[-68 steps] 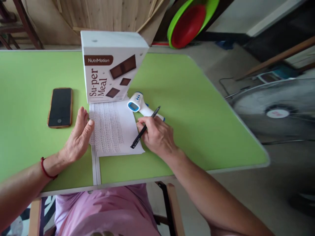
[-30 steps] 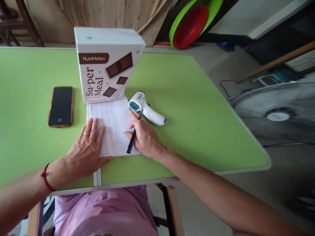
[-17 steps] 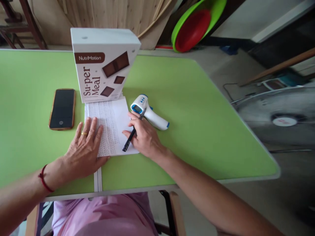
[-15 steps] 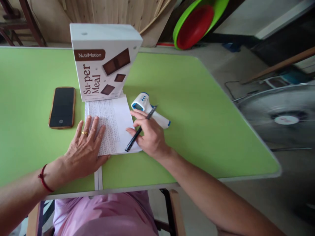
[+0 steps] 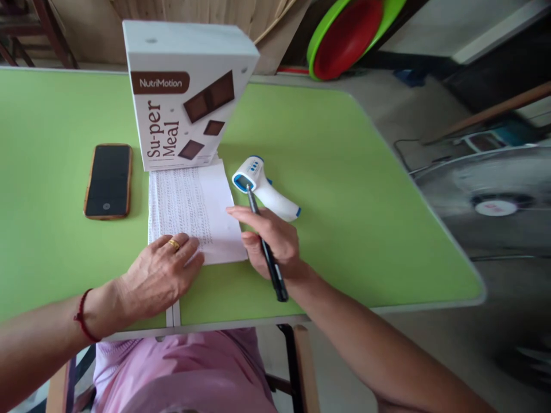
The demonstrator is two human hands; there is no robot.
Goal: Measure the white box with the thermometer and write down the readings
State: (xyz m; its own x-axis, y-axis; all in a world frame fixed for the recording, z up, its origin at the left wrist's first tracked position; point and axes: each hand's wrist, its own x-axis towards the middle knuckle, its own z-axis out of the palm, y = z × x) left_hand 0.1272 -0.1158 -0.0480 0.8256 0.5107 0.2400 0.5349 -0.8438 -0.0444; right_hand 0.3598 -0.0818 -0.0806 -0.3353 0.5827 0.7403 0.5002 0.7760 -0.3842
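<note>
My left hand (image 5: 161, 272), with a gold ring and a red wrist cord, lies over the lower left corner of the handwritten paper (image 5: 219, 235). Its fingers are curled in and the tips and thumb are hidden, so whether they grip the sheet does not show. In my right hand (image 5: 275, 241), at the paper's right edge, is a black pen (image 5: 269, 261), its silver tip pointing away from me. Just beyond that hand lies a white and blue infrared thermometer (image 5: 273, 198). The pen tip overlaps its screen in view; contact cannot be judged.
A white NutriMotion box (image 5: 163, 63) stands upright at the paper's far end. Left of it lies a phone (image 5: 108, 182) on the green table (image 5: 361, 229). Beyond the table are a fan (image 5: 486, 189), red and green basins (image 5: 348, 37) and a wooden chair (image 5: 38, 28).
My left hand has drawn back toward me, its flat, spread fingers now curled. The pen has swung round in my right hand, which moved slightly right. The whole view has shifted a little.
</note>
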